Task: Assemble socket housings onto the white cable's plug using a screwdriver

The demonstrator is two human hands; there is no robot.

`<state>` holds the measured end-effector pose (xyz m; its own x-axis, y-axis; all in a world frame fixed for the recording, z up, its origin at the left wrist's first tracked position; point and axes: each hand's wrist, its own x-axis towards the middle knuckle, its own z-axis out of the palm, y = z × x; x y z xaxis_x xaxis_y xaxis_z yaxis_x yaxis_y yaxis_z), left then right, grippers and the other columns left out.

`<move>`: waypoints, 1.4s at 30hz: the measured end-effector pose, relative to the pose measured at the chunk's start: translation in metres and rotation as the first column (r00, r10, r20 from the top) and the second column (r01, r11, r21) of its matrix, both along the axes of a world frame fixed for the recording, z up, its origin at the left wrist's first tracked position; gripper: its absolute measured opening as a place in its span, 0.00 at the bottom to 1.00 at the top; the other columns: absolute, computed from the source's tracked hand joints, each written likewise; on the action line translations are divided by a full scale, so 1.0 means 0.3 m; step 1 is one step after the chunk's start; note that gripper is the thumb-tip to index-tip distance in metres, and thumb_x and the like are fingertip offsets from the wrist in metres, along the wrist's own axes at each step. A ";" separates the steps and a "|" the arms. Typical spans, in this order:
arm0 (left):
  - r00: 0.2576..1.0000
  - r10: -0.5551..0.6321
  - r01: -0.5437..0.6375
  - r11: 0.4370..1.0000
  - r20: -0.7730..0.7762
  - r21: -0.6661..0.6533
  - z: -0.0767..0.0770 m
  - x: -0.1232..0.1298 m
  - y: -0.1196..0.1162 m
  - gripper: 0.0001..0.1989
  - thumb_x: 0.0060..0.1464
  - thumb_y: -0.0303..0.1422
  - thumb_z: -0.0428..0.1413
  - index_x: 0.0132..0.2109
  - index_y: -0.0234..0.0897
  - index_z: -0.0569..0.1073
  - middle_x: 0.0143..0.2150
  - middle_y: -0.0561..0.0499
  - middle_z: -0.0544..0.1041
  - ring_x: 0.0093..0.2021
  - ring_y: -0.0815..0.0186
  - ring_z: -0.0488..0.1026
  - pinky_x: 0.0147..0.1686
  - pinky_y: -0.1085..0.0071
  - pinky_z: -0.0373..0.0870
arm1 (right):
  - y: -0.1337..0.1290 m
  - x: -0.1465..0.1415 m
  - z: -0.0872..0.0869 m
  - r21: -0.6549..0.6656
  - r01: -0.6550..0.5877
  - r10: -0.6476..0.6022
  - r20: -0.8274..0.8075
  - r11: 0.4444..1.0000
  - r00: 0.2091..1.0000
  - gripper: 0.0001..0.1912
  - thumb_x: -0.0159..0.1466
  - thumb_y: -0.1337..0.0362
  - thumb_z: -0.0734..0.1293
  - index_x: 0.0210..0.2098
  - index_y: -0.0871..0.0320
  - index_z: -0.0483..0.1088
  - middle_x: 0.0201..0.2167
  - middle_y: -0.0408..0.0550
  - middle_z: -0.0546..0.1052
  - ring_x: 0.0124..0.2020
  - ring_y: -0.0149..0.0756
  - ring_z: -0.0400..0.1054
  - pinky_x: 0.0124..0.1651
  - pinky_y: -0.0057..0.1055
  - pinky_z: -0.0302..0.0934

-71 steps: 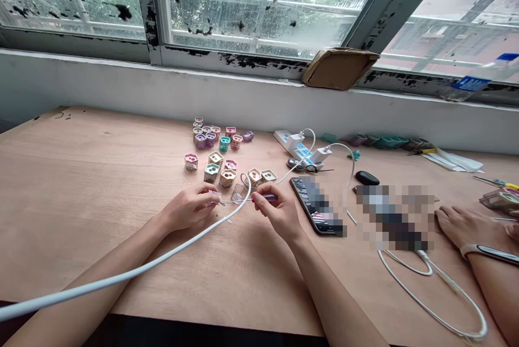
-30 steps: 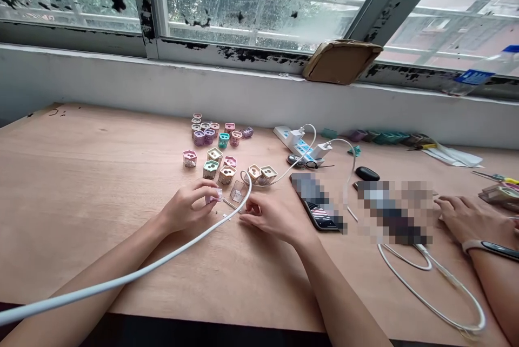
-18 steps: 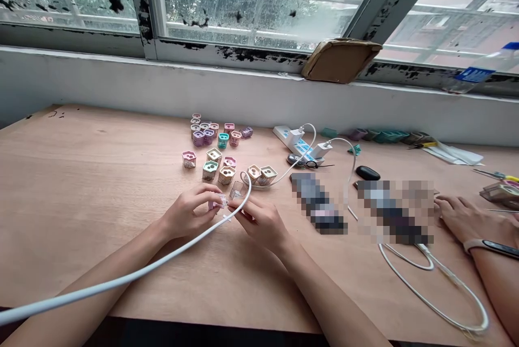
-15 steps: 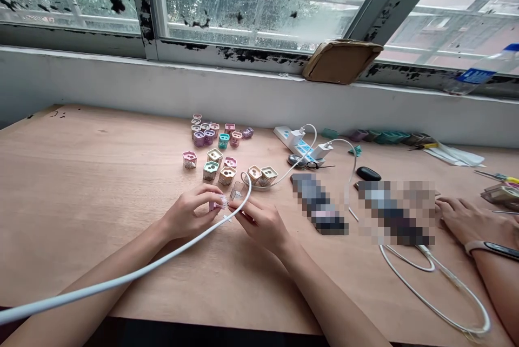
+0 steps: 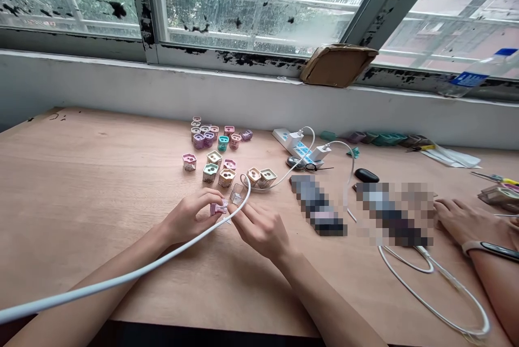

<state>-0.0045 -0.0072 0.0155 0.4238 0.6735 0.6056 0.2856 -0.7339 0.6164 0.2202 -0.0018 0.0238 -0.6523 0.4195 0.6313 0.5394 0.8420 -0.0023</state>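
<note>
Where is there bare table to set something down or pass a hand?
Widest: tabletop left of the pink-topped container. Another patch lies between the left forearm and right forearm, though the thick white cable crosses its upper left. Crowded: around the clear case and coloured containers; rightward, pixelated devices and another person's hand.

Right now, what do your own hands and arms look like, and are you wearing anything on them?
My left hand and right hand are both bare, with no gloves. No sleeve, watch or bracelet shows on my left forearm or right forearm. A plain white cable crosses in front of the left one, but isn't worn.
</note>
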 end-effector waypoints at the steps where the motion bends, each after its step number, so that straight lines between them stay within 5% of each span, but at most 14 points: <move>1: 1.000 0.004 -0.004 1.000 -0.006 0.007 -0.001 -0.001 0.000 0.09 0.62 0.26 0.58 0.49 0.36 0.73 0.48 0.43 0.77 0.47 0.62 0.78 0.47 0.69 0.76 | -0.003 -0.005 0.000 0.033 0.022 -0.023 0.031 0.999 0.999 0.14 0.71 0.73 0.62 0.45 0.57 0.79 0.29 0.51 0.81 0.28 0.36 0.73 0.28 0.31 0.57; 10: 0.998 -0.005 0.006 1.000 -0.056 0.018 -0.017 -0.010 0.005 0.12 0.62 0.23 0.56 0.51 0.37 0.74 0.51 0.42 0.76 0.48 0.62 0.78 0.46 0.70 0.76 | -0.013 -0.014 0.012 0.052 -0.001 -0.003 0.061 0.999 0.998 0.18 0.69 0.75 0.59 0.51 0.60 0.77 0.41 0.54 0.84 0.35 0.38 0.77 0.31 0.30 0.64; 20: 0.999 0.028 -0.027 0.999 -0.025 0.037 -0.002 -0.009 0.002 0.12 0.61 0.21 0.55 0.49 0.37 0.74 0.50 0.43 0.75 0.49 0.63 0.77 0.47 0.71 0.75 | -0.025 -0.025 0.022 0.081 0.008 -0.007 -0.016 0.997 1.000 0.15 0.71 0.72 0.59 0.45 0.62 0.77 0.32 0.51 0.83 0.30 0.35 0.76 0.29 0.29 0.62; 35: 1.000 0.024 -0.022 0.998 -0.021 0.061 0.011 -0.007 -0.003 0.11 0.62 0.21 0.53 0.49 0.37 0.73 0.51 0.41 0.75 0.50 0.62 0.77 0.46 0.70 0.76 | -0.023 -0.027 0.015 0.019 -0.010 0.012 -0.140 1.000 0.990 0.16 0.72 0.72 0.60 0.53 0.59 0.76 0.31 0.48 0.83 0.26 0.31 0.73 0.25 0.27 0.58; 42: 0.999 0.032 -0.031 0.998 -0.016 0.051 0.001 -0.005 -0.003 0.12 0.61 0.22 0.55 0.50 0.37 0.70 0.51 0.42 0.76 0.52 0.62 0.77 0.49 0.68 0.76 | -0.024 -0.028 0.017 0.041 -0.026 0.031 -0.140 0.999 0.990 0.14 0.72 0.72 0.60 0.48 0.58 0.77 0.37 0.49 0.85 0.30 0.32 0.76 0.26 0.26 0.57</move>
<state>-0.0060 -0.0080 0.0156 0.4134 0.6550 0.6325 0.3187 -0.7548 0.5733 0.2119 -0.0090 0.0290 -0.5669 0.3749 0.7335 0.5117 0.8581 -0.0431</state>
